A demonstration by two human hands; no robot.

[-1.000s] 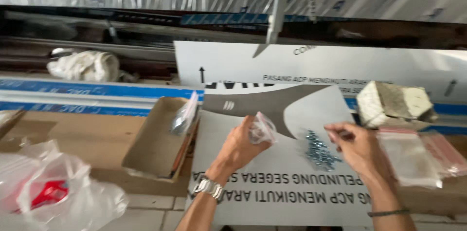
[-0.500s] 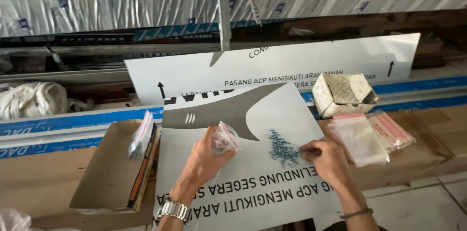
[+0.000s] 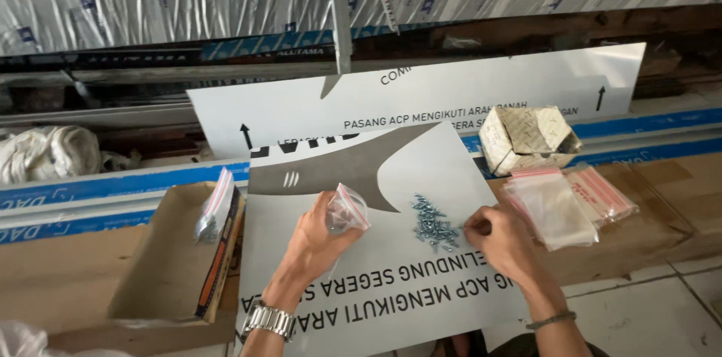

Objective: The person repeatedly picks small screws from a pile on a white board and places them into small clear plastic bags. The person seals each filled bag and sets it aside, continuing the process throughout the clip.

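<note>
Holding a small bag, the left hand grips it in closed fingers. Right hand pinches at the screws on the panel

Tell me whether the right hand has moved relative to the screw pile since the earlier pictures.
No. The right hand stays just right of the screw pile on the white panel; only the camera shifted.

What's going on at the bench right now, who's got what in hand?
A person is working over a white printed panel lying flat. The left hand holds a small clear zip bag above the panel. The right hand rests at the edge of a pile of small screws heaped on the panel, fingertips touching it. To the right lies a stack of empty zip bags beside a folded paper box. On the left stands an open cardboard box.
</note>
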